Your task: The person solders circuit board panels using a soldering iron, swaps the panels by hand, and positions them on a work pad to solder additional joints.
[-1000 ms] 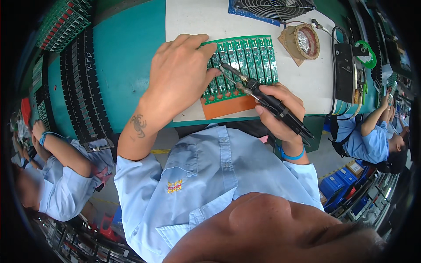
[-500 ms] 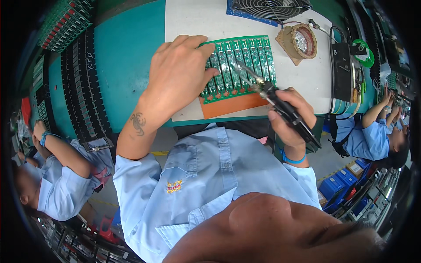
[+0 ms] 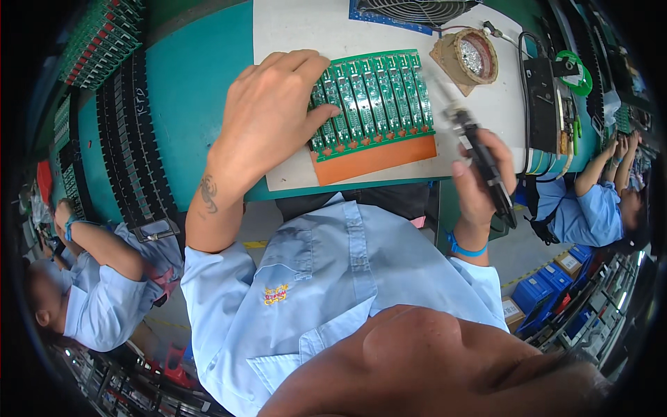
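A green circuit board panel point(image 3: 381, 104), divided into several narrow strips, lies on the worktable over an orange board point(image 3: 389, 156). My left hand point(image 3: 274, 115) grips its left side, with the thumb on the face and the fingers at the upper left corner. In my right hand point(image 3: 483, 177) is a black-handled soldering tool point(image 3: 488, 167), held to the right of the panel and apart from it. Its metal front end is blurred and points up and left, near a round brown cup point(image 3: 476, 59) with silvery bits inside.
A fan point(image 3: 417, 8) stands at the far edge of the white sheet point(image 3: 285, 28). To the right sits a black box point(image 3: 542, 104) with cables. Black slotted racks point(image 3: 132, 146) and stacked green boards point(image 3: 104, 42) are on the left. Co-workers sit at both sides.
The soldering tool has left the face of the panel and moved right with my right hand. The panel and my left hand appear slightly farther left.
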The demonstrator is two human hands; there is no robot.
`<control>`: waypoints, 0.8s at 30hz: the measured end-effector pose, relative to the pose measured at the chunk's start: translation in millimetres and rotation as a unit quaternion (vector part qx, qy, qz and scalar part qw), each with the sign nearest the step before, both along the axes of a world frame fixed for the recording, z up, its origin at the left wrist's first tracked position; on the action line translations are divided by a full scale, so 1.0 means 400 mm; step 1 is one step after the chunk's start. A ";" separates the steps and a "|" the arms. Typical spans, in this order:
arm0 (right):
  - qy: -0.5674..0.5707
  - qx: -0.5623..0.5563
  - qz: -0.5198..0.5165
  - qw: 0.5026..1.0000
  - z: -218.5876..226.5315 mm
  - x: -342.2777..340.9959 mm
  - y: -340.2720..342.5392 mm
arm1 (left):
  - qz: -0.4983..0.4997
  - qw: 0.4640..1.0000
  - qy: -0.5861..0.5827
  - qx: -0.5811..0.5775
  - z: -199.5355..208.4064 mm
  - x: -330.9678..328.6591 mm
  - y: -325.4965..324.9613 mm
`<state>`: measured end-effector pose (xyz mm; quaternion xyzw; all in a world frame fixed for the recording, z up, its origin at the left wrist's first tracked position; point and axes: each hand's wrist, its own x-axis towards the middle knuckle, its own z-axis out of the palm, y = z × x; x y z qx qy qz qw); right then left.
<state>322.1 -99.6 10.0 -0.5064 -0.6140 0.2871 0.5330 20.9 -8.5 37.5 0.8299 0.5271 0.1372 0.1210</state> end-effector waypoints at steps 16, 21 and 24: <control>-0.034 -0.065 0.147 0.986 0.011 -0.071 0.046 | -0.025 0.997 -0.023 0.069 -0.047 0.029 0.003; -0.047 -0.052 0.155 0.985 0.012 -0.069 0.047 | -0.024 0.997 -0.021 0.064 -0.047 0.031 0.004; -0.049 -0.045 0.142 0.988 0.011 -0.059 0.040 | -0.023 0.998 -0.021 0.060 -0.048 0.032 0.005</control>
